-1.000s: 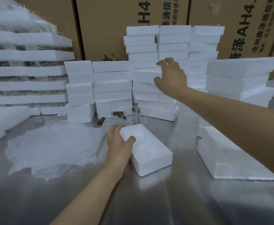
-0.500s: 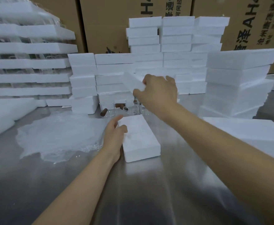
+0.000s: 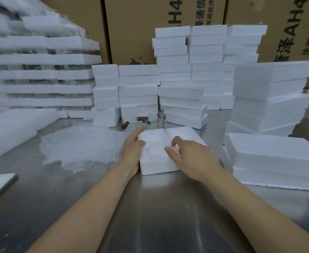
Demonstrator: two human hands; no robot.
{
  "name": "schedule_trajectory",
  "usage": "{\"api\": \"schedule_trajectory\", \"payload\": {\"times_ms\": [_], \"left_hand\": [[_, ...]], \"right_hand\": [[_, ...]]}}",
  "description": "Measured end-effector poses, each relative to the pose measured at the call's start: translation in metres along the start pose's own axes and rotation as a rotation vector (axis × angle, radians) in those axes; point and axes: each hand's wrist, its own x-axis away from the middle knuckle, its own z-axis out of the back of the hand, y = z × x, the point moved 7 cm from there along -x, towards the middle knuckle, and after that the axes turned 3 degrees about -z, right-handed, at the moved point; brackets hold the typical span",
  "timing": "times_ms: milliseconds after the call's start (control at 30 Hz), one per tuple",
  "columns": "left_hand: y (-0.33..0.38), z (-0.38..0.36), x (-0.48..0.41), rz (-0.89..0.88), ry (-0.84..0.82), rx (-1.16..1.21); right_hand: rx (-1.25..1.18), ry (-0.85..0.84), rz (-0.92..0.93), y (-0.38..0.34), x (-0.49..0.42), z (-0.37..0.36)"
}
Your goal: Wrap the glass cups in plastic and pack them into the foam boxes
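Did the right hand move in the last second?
Yes. The right hand came down from the back foam stacks to the foam box.

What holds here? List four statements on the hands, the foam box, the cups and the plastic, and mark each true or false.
1. The left hand and the right hand both touch the foam box on the steel table. True.
2. The glass cups stand nearer the person than the foam box. False: they stand behind it, by the foam stacks.
3. The plastic sheets lie left of the foam box. True.
4. The right hand holds a glass cup. False: it holds no cup.
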Motion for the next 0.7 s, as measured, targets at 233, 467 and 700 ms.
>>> {"api": "schedule_trajectory", "payload": {"times_ms": [233,467,700], "left_hand": [[0.000,-0.003,-0.003,-0.012,-0.044,0.086],[0.004,-0.008,-0.033,-0.319,0.085,-0.578],[-0.010,-0.033,-0.065,-0.329,-0.098,-1.082]], "right_hand": [[0.030,-0.257,0.126,-0.013,0.009,-0.006],[0.225,-0.301,0.033,-0.012,0.015,-0.005],[0.206,-0.302,0.025,-0.014,0.015,-0.004]]}}
